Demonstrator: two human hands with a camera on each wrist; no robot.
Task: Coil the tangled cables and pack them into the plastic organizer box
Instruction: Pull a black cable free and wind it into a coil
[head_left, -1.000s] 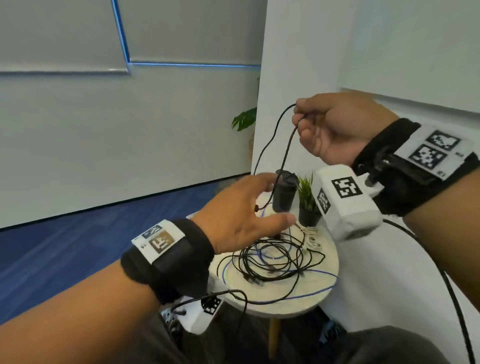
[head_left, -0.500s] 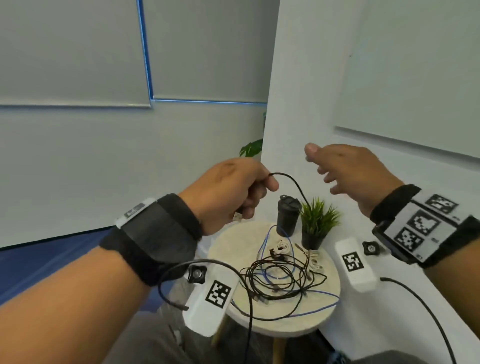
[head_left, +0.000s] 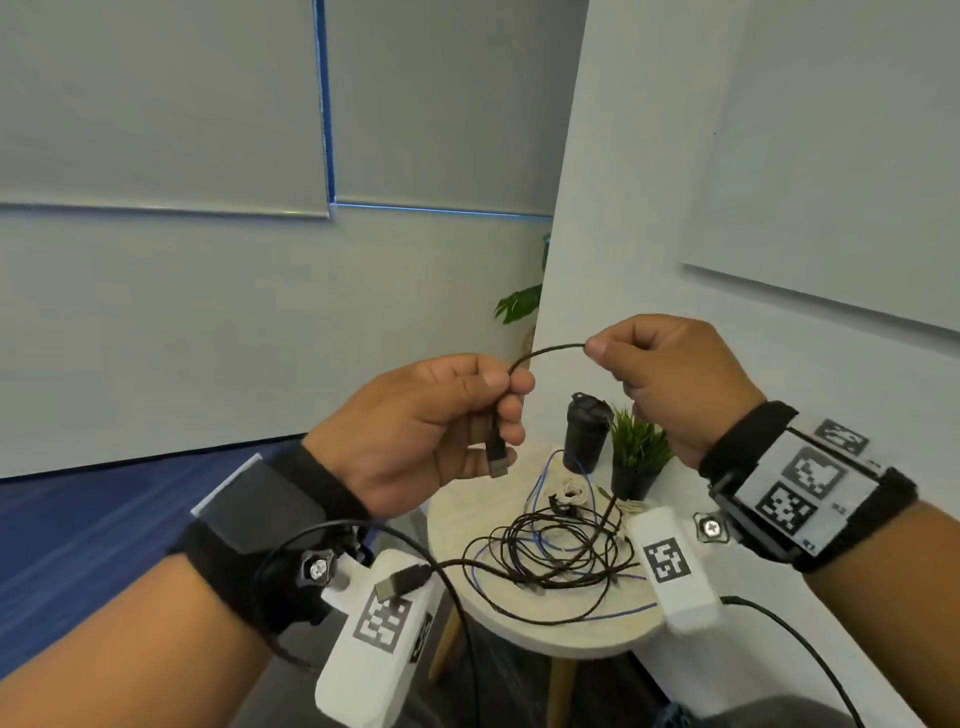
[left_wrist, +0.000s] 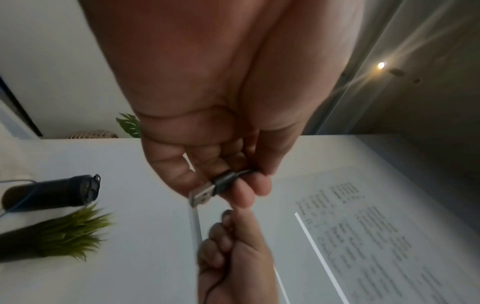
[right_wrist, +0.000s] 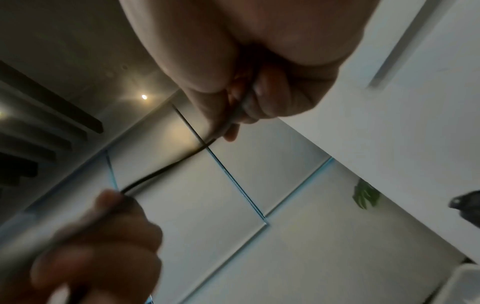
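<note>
A thin black cable (head_left: 545, 352) arcs between my two raised hands above the round table. My left hand (head_left: 441, 431) grips its end, with the USB plug (head_left: 497, 457) hanging below my fingers; the left wrist view shows that plug (left_wrist: 207, 192) pinched between thumb and fingers. My right hand (head_left: 670, 374) pinches the cable a short way along, and in the right wrist view the cable (right_wrist: 166, 170) runs from those fingers to the left hand. A tangle of black and blue cables (head_left: 561, 551) lies on the table (head_left: 467, 525). No organizer box is in view.
A black lidded cup (head_left: 587, 436) and a small potted plant (head_left: 636, 457) stand at the table's back edge, against the white wall on the right. Small white items (head_left: 571, 491) lie by the tangle. Blue floor lies to the left.
My right hand, open half a second ago, has come in and pinched the cable near my left hand. My left hand has turned so the plug hangs down.
</note>
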